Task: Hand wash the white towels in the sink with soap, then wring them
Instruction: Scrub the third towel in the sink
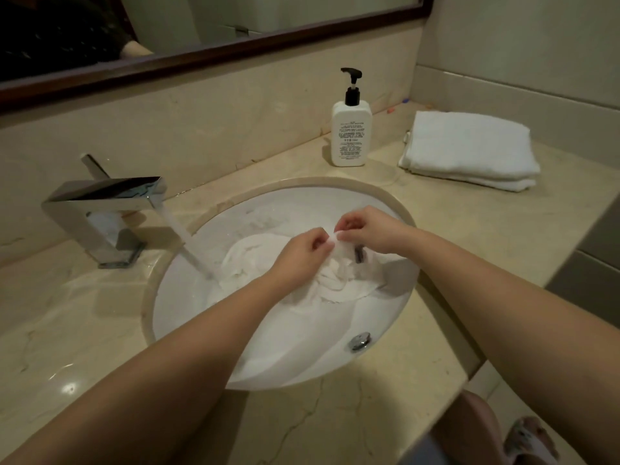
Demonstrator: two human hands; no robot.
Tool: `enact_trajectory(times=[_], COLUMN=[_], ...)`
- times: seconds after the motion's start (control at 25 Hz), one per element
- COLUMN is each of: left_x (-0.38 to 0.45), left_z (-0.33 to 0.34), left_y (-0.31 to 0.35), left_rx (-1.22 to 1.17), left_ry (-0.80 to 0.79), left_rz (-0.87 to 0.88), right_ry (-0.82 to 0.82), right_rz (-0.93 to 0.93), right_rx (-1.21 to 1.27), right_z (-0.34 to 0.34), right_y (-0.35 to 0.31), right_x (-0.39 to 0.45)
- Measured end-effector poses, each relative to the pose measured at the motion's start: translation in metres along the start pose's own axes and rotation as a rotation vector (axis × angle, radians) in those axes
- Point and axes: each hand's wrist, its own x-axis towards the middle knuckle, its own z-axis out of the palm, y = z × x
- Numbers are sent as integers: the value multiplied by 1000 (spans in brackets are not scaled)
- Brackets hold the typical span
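Note:
A wet white towel (255, 260) lies bunched in the round white sink (302, 350). My left hand (298, 253) and my right hand (365, 233) meet over the middle of the basin, and each pinches an edge of the towel, lifting a fold between them. Water runs from the chrome faucet (100, 203) in a stream onto the towel's left part. A white pump bottle of soap (350, 129) stands on the counter behind the sink. Folded dry white towels (469, 149) lie stacked to the right of the bottle.
The beige marble counter (84, 330) surrounds the sink, with its front edge at lower right. A chrome overflow fitting (359, 341) sits on the near basin wall. A dark-framed mirror (201, 58) runs along the back wall. A foot in a slipper (530, 441) shows below the counter.

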Motion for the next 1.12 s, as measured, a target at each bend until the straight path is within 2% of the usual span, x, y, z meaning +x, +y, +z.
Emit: enact_trajectory(times=[0.08, 0.2, 0.36, 0.44, 0.52, 0.6, 0.68, 0.76, 0.88, 0.92, 1.12], left_x=[0, -5, -21, -31, -38, -40, -44, -49, -50, -48, -45], left_z=[-16, -40, -72, -86, -99, -108, -107, -102, -101, -104, -110], left_y=[8, 17, 22, 22, 14, -3, -21, -34, -33, -34, -49], left_rx=[-96, -291, -528, -550, -449, -249, -148, -195, -510, -542, -345], left_ry=[93, 237, 354, 394, 435, 412, 352, 302, 265, 272, 192], left_rz=[-33, -109, -153, -156, -182, -212, -247, -252, -196, -190, -298], right_ry=[86, 196, 178, 198, 191, 144, 92, 22, -48, -44, 62], right_rz=[-1, -27, -8, 4, -12, -37, -48, -51, -70, -74, 74], right_rx=[154, 202, 139, 172, 249, 341, 377, 376, 395, 456, 815], right_z=[-1, 7, 32, 43, 49, 52, 55, 61, 68, 72, 102], right_y=[-10, -35, -64, -71, -79, -91, -103, -115, -127, -129, -117], right_x=[-2, -3, -5, -4, -3, -1, 4, 14, 30, 37, 50])
